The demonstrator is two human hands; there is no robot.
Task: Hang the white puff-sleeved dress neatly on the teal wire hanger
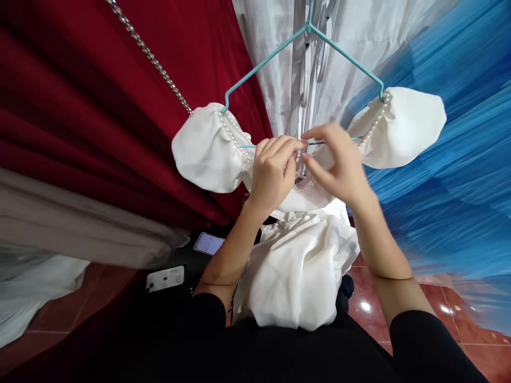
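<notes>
A white dress (295,271) with puffed sleeves and pearl-beaded edges hangs from a light-blue hanger (266,64). Its skirt lies bunched toward my lap. My left hand (275,167) is closed at the beaded neckline, fingers curled and thumb tucked in, pinching the dress edge. Close beside it, my right hand (337,165) has thumb and index finger spread apart, with nothing visible between them. It is slightly blurred. Behind both hands runs the lower bar of the hanger, partly covered by them. Whether a thread or needle is there is too small to tell.
Red fabric (120,122) hangs at the left, with a bead chain (149,53) in front. Blue tulle (447,202) hangs at the right. A metal rack (305,80) and sheer white cloth stand behind. Two phones (165,279) lie on a black surface lower left.
</notes>
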